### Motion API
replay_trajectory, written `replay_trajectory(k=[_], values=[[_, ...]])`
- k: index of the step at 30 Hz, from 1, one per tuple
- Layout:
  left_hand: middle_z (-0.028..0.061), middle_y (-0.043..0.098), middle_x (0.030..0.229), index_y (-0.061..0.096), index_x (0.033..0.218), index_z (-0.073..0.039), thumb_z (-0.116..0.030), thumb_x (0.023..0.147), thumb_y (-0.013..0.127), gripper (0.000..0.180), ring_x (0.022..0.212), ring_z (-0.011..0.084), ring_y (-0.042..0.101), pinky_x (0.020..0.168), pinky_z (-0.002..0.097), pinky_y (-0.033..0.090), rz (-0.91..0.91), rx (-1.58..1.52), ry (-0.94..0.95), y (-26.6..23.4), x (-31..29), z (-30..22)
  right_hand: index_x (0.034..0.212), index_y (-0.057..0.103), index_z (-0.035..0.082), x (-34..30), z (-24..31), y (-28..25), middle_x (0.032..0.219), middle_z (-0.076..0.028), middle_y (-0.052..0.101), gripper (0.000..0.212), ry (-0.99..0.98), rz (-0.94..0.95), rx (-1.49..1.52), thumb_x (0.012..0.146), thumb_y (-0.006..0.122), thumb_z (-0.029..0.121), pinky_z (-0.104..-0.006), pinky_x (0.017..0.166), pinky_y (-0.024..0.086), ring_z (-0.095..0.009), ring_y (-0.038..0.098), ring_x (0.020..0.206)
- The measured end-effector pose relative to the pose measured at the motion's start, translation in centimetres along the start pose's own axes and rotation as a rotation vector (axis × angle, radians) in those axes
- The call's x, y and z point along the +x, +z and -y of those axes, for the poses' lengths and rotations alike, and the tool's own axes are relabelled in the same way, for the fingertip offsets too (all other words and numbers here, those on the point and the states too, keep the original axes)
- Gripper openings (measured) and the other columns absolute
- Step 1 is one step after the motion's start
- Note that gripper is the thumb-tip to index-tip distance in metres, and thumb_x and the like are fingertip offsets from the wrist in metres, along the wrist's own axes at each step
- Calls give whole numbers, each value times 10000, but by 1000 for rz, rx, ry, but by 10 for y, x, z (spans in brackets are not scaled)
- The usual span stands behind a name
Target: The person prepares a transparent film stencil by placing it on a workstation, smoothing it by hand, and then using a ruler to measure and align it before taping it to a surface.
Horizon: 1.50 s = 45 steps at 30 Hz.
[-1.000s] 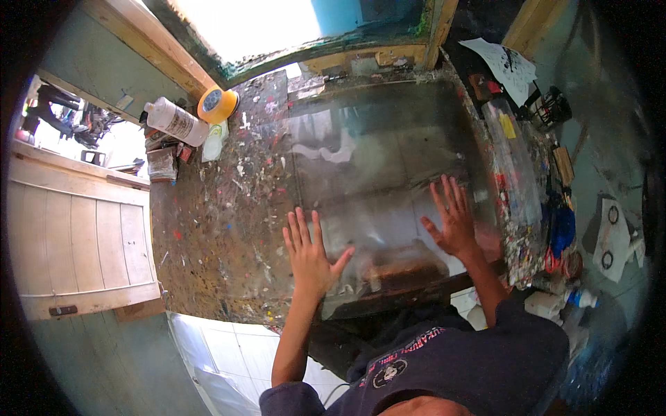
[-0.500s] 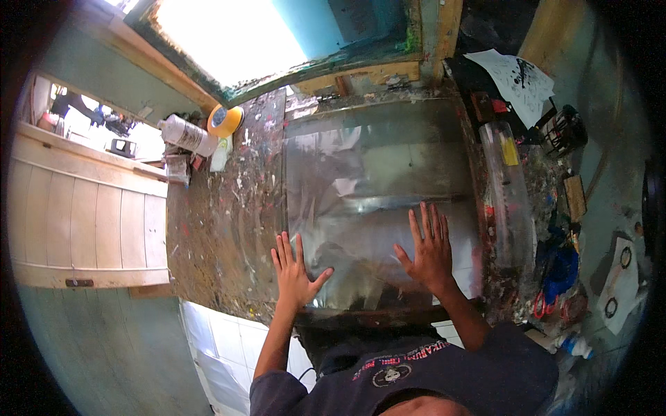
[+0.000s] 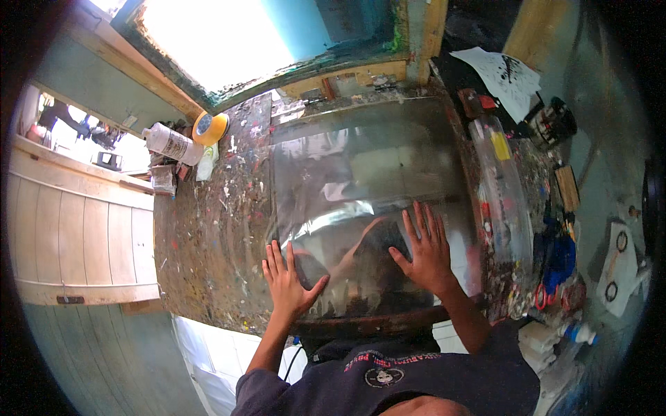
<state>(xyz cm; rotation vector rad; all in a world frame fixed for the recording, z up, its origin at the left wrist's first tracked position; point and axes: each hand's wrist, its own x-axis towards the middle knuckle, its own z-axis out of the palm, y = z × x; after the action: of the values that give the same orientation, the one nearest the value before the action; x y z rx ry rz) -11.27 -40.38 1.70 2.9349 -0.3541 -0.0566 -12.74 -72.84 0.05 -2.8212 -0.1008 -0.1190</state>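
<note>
Plastic (image 3: 409,166): lies spread over the table (image 3: 211,236) already, with ripples left; sits beneath left hand (image 3: 286,286) and right hand (image 3: 430,260), splayed, gripping nothing.

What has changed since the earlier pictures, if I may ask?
The left hand and right hand have moved toward the near edge of the clear sheet; nothing was taken up or let go. The yellow tape roll and white bottle stayed put.

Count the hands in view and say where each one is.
2: the left hand is palm down at the left edge of the glossy sheet; the right hand is palm down over its right part. No others show.
</note>
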Motion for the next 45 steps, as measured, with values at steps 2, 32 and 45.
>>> replay_trajectory(k=[2,32,45], values=[[302,141,1624,224,1581,-39,-692,794,666,1114,1524,441,103,1201,574,97,-38,-11,-27,-7,7,-8,1567,295,71,-1,-4,1,1631,-217,211,824,-60,19,3,957,513,582,-542,1230,158,-401,214,1502],[313,68,1634,145,1575,44,-806,820,530,1200,1539,419,23,1224,542,50,-79,-7,186,34,19,-15,1562,329,109,66,-47,19,1641,-206,205,814,116,-116,-108,966,446,651,-529,1231,153,-389,182,1518],[325,114,1622,178,1550,88,-730,843,583,1155,1536,426,46,1219,562,39,-168,-55,334,28,-7,-39,1560,330,104,29,-50,-5,1629,-216,234,809,38,-173,-192,979,394,663,-528,1240,103,-384,192,1516]])
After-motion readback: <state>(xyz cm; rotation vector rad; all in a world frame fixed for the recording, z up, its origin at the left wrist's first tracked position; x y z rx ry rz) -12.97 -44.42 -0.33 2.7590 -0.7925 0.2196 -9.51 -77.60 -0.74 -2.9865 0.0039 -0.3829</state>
